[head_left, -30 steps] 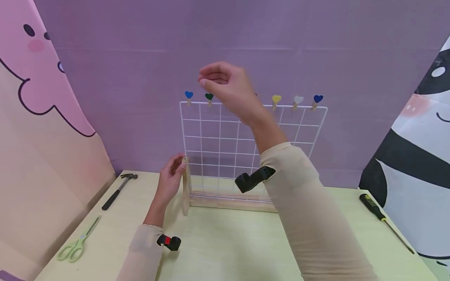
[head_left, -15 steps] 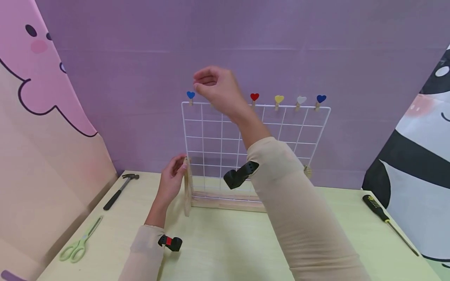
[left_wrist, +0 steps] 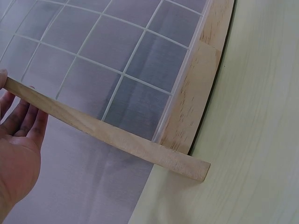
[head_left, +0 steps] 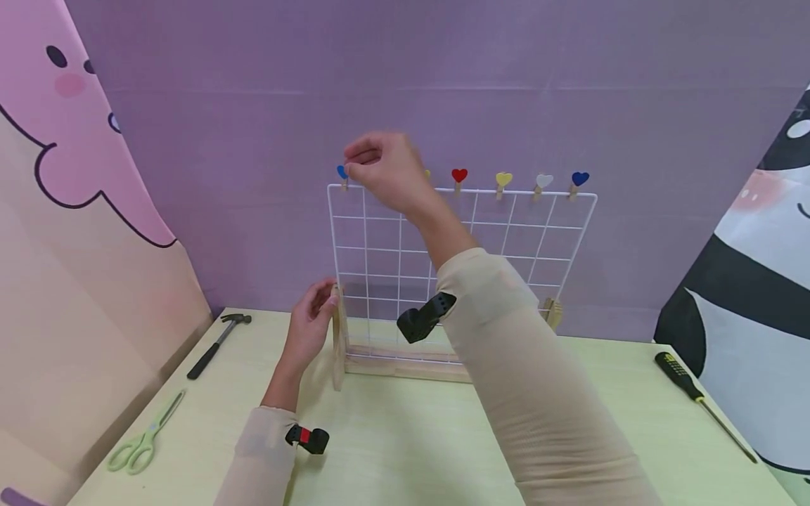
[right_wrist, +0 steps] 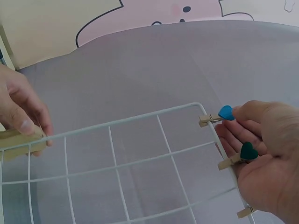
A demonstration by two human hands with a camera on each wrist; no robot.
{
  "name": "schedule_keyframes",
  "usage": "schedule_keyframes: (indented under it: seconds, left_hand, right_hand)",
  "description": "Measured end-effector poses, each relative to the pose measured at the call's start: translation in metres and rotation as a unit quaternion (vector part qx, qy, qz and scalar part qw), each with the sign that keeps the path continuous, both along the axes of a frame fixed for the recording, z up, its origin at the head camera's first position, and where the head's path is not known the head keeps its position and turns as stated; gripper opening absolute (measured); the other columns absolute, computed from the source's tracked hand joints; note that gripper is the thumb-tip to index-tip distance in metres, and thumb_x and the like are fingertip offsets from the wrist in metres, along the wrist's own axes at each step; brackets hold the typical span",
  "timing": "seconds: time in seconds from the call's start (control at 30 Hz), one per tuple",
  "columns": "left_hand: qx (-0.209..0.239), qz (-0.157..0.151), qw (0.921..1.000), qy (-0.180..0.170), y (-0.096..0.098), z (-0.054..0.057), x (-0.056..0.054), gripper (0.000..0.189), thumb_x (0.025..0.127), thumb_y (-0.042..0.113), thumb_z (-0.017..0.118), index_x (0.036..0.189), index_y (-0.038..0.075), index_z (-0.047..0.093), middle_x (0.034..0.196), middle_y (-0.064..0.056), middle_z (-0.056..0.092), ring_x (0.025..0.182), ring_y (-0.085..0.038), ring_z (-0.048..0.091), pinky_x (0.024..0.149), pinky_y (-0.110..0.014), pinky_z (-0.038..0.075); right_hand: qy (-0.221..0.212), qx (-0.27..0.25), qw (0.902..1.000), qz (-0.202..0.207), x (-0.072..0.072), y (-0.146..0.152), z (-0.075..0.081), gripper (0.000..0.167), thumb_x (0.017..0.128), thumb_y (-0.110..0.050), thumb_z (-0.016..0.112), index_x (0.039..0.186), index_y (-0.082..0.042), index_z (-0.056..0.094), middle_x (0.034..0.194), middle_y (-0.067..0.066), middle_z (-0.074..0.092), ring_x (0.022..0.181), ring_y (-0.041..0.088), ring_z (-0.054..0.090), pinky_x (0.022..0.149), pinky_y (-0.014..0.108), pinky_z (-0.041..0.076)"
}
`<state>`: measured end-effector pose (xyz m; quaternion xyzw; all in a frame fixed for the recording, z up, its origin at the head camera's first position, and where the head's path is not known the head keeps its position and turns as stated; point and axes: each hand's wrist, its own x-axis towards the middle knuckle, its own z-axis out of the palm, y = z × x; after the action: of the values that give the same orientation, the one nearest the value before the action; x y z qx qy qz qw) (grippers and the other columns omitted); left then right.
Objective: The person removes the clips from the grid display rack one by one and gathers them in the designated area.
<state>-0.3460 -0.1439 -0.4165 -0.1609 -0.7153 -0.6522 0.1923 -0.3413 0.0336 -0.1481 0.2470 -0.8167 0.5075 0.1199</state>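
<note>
White wire makes up the grid [head_left: 476, 190] before me, and on its top rail, close to the left corner, stands the blue heart clip [right_wrist: 226, 112]. It lies right at the tips of my right grip [head_left: 387, 167]: thumb tip at the heart's edge, other fingers bent past the rail. I cannot tell whether they pinch it. Its peg straddles the wire while the heart juts clear above, so I judge the heart end easier to reach. Just beside it, the green heart clip [right_wrist: 249, 150] sits near my palm.

My left grip [head_left: 309, 320] pinches the upper end of the wooden upright [left_wrist: 107, 132], thumb on one side, fingers on the other, probably to steady the stand against tipping on the tabletop [head_left: 405, 443]. That hold is well below the blue heart clip, leaving my right side room.

Farther right along the rail are the red heart clip [head_left: 459, 174], yellow heart clip [head_left: 503, 179], white heart clip [head_left: 544, 181] and dark blue heart clip [head_left: 580, 178].
</note>
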Motion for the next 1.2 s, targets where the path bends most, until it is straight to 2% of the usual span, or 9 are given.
schedule_keyframes:
  seconds: [0.23, 0.53, 0.73, 0.97, 1.2]
  left_hand:
    - [0.003, -0.005, 1.0, 0.003, 0.003, 0.002, 0.002, 0.036, 0.105, 0.006, 0.056, 0.141, -0.001, 0.054, 0.133, -0.027, 0.063, 0.111, -0.001, 0.06, 0.095, -0.011, 0.049]
    - [0.0, -0.002, 1.0, 0.001, 0.002, 0.001, 0.001, 0.037, 0.105, 0.007, 0.056, 0.142, 0.0, 0.054, 0.133, -0.026, 0.063, 0.111, -0.002, 0.06, 0.095, -0.011, 0.049]
    - [0.0, -0.001, 1.0, 0.002, 0.001, 0.001, 0.003, 0.037, 0.106, 0.007, 0.055, 0.142, 0.0, 0.054, 0.134, -0.026, 0.062, 0.111, -0.002, 0.06, 0.095, -0.011, 0.048]
    - [0.004, -0.005, 1.0, 0.003, 0.001, 0.001, 0.003, 0.038, 0.106, 0.008, 0.056, 0.142, 0.0, 0.054, 0.135, -0.026, 0.062, 0.112, -0.002, 0.06, 0.096, -0.011, 0.048]
    - [0.007, -0.006, 0.9999, -0.003, 0.001, 0.001, 0.005, 0.038, 0.105, 0.006, 0.057, 0.142, -0.001, 0.054, 0.136, -0.026, 0.061, 0.112, -0.002, 0.06, 0.096, -0.011, 0.049]
  right_hand:
    - [-0.006, 0.021, 0.9994, -0.028, 0.001, -0.001, 0.0, 0.02, 0.097, -0.013, 0.071, 0.114, -0.006, 0.075, 0.109, 0.009, 0.076, 0.098, 0.018, 0.071, 0.087, 0.025, 0.058]
    - [0.021, 0.046, 0.9966, -0.065, 0.005, -0.006, -0.002, 0.018, 0.096, -0.017, 0.072, 0.112, -0.009, 0.079, 0.106, 0.007, 0.079, 0.094, 0.016, 0.072, 0.081, 0.023, 0.058]
    - [0.04, 0.037, 0.9951, -0.082, 0.006, -0.01, -0.006, 0.017, 0.097, -0.019, 0.073, 0.11, -0.01, 0.081, 0.105, 0.005, 0.08, 0.094, 0.015, 0.072, 0.079, 0.023, 0.058]
    - [0.038, 0.02, 0.9936, -0.104, 0.006, -0.013, -0.009, 0.016, 0.098, -0.019, 0.072, 0.109, -0.011, 0.081, 0.108, 0.005, 0.08, 0.095, 0.013, 0.071, 0.08, 0.024, 0.058]
    - [0.064, -0.023, 0.9929, -0.097, 0.006, -0.013, -0.009, 0.016, 0.097, -0.017, 0.072, 0.108, -0.009, 0.081, 0.104, 0.006, 0.08, 0.089, 0.013, 0.072, 0.076, 0.022, 0.057]
